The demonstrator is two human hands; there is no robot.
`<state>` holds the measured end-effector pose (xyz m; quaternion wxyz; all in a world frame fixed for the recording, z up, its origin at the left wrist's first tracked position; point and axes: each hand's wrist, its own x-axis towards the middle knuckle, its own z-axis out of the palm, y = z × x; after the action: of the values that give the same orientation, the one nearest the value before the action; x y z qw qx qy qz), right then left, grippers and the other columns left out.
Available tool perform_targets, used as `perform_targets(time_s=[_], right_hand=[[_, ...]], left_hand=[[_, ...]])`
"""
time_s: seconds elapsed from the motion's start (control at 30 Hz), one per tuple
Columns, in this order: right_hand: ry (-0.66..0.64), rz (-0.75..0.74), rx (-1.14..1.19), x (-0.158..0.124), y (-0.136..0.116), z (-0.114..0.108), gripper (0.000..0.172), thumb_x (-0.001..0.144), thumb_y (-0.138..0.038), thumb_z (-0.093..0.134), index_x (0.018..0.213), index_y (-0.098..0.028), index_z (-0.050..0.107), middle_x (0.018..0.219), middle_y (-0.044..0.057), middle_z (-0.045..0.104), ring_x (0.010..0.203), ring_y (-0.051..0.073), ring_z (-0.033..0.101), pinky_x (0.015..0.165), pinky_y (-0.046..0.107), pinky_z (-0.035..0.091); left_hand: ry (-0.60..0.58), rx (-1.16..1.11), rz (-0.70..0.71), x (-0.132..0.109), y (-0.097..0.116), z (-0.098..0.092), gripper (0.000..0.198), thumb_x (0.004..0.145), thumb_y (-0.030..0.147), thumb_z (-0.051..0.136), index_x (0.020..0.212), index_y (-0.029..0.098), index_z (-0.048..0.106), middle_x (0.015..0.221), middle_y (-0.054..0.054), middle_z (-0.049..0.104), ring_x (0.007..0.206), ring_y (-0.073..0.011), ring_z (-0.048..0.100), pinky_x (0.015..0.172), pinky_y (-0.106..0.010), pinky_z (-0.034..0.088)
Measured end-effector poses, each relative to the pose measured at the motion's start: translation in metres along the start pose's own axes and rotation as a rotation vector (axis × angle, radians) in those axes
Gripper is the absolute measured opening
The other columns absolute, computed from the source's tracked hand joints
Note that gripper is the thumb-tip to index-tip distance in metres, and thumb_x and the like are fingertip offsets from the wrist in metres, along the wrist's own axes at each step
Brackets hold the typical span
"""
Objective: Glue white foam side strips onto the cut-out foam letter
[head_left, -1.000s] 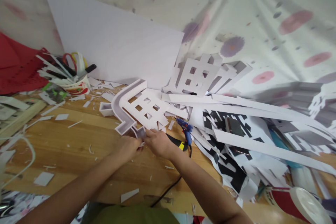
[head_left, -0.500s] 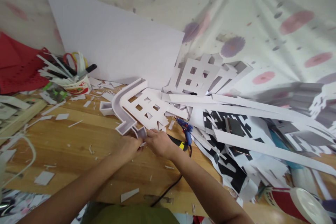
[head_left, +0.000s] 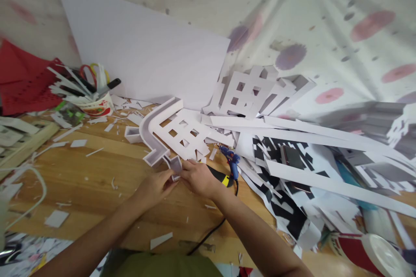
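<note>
A white foam-board cut-out character [head_left: 177, 132] with raised side walls lies on the wooden table [head_left: 97, 173]. My left hand [head_left: 155, 187] and my right hand [head_left: 199, 177] meet at its near corner. Both pinch a small white strip piece [head_left: 176, 165] on the character's lower edge, fingers closed on it. A blue hot glue gun [head_left: 229, 163] lies just right of my right hand, its black cord running toward me.
A second white cut-out character [head_left: 250, 91] leans at the back. A big white board [head_left: 143, 49] stands against the flowered cloth. A cup of scissors and strips [head_left: 92, 95] sits back left. Long white strips and black-white scraps [head_left: 292, 169] pile up on the right. A tape roll [head_left: 378, 253] lies bottom right.
My hands have stayed on the same corner of the character; the left fingers shifted slightly. The view tilted a little.
</note>
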<state>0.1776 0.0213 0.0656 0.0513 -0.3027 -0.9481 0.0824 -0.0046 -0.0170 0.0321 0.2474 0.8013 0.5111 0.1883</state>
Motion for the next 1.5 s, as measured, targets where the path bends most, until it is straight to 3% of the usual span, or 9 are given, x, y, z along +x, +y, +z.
perform_targets(time_s=[0.23, 0.5, 0.63, 0.7, 0.77, 0.83, 1.03, 1.23, 1.5], right_hand=[[0.009, -0.019, 0.003, -0.002, 0.000, 0.001, 0.018, 0.087, -0.018, 0.045, 0.083, -0.018, 0.063, 0.086, 0.006, 0.055, 0.080, 0.017, 0.046, 0.065, 0.027, 0.037], [-0.006, -0.048, 0.017, -0.001, 0.001, 0.005, 0.018, 0.087, -0.016, 0.043, 0.083, -0.017, 0.060, 0.087, 0.006, 0.054, 0.080, 0.017, 0.044, 0.065, 0.027, 0.037], [0.039, 0.063, 0.122, -0.008, 0.000, 0.006, 0.013, 0.085, -0.021, 0.048, 0.095, -0.017, 0.057, 0.093, 0.006, 0.053, 0.083, 0.017, 0.047, 0.066, 0.026, 0.038], [0.112, 0.157, 0.226, -0.014, 0.002, 0.007, 0.022, 0.082, -0.023, 0.053, 0.103, -0.016, 0.051, 0.096, 0.006, 0.052, 0.080, 0.016, 0.049, 0.065, 0.025, 0.039], [0.158, 0.236, 0.287, -0.020, 0.005, 0.010, 0.024, 0.081, -0.025, 0.057, 0.102, -0.015, 0.051, 0.093, 0.005, 0.053, 0.075, 0.014, 0.050, 0.064, 0.024, 0.038], [0.133, 0.269, 0.284, -0.024, 0.008, 0.013, 0.014, 0.081, -0.026, 0.058, 0.091, -0.016, 0.055, 0.084, 0.003, 0.055, 0.071, 0.013, 0.051, 0.062, 0.023, 0.037], [0.014, 0.246, 0.198, -0.018, 0.008, 0.016, 0.014, 0.087, -0.026, 0.051, 0.081, -0.017, 0.059, 0.077, 0.002, 0.060, 0.072, 0.013, 0.055, 0.063, 0.023, 0.036], [-0.001, 0.143, 0.148, -0.012, 0.010, 0.016, 0.018, 0.088, -0.020, 0.047, 0.075, -0.015, 0.057, 0.073, 0.003, 0.059, 0.068, 0.013, 0.053, 0.062, 0.023, 0.035], [-0.017, 0.101, 0.106, -0.010, 0.007, 0.014, 0.015, 0.085, -0.014, 0.046, 0.074, -0.014, 0.056, 0.071, 0.004, 0.060, 0.063, 0.014, 0.051, 0.059, 0.024, 0.034]], left_hand=[[-0.052, 0.044, 0.006, 0.005, 0.001, 0.001, 0.020, 0.086, 0.028, 0.037, 0.089, 0.018, 0.053, 0.074, -0.003, 0.063, 0.066, -0.0156, 0.059, 0.059, -0.024, 0.041], [-0.019, 0.073, 0.001, 0.005, 0.001, 0.006, 0.016, 0.085, 0.027, 0.037, 0.083, 0.018, 0.051, 0.072, -0.003, 0.062, 0.064, -0.0151, 0.058, 0.058, -0.024, 0.040], [-0.025, 0.068, -0.018, 0.004, 0.004, 0.003, 0.015, 0.084, 0.029, 0.041, 0.080, 0.019, 0.051, 0.071, -0.001, 0.062, 0.065, -0.0146, 0.059, 0.059, -0.024, 0.040], [-0.036, 0.046, -0.022, 0.004, 0.005, 0.001, 0.015, 0.084, 0.031, 0.043, 0.081, 0.019, 0.053, 0.071, 0.000, 0.063, 0.066, -0.0141, 0.059, 0.060, -0.023, 0.040], [-0.042, 0.043, -0.020, 0.005, 0.006, 0.000, 0.016, 0.083, 0.033, 0.046, 0.082, 0.019, 0.055, 0.070, 0.001, 0.063, 0.064, -0.0134, 0.059, 0.059, -0.022, 0.039], [-0.037, 0.068, -0.011, 0.005, 0.006, 0.001, 0.018, 0.083, 0.035, 0.047, 0.082, 0.019, 0.057, 0.068, 0.001, 0.063, 0.061, -0.0128, 0.058, 0.057, -0.022, 0.038], [0.017, 0.120, 0.055, 0.005, 0.006, 0.007, 0.024, 0.086, 0.033, 0.041, 0.091, 0.022, 0.062, 0.068, 0.000, 0.067, 0.060, -0.0117, 0.059, 0.057, -0.021, 0.038], [0.007, 0.155, 0.049, 0.006, 0.005, 0.011, 0.029, 0.089, 0.029, 0.035, 0.077, 0.018, 0.059, 0.069, -0.003, 0.066, 0.066, -0.0142, 0.061, 0.060, -0.022, 0.041], [-0.019, 0.148, -0.004, 0.005, 0.008, 0.009, 0.024, 0.088, 0.026, 0.036, 0.074, 0.018, 0.054, 0.068, -0.003, 0.064, 0.065, -0.0158, 0.060, 0.059, -0.024, 0.040]])
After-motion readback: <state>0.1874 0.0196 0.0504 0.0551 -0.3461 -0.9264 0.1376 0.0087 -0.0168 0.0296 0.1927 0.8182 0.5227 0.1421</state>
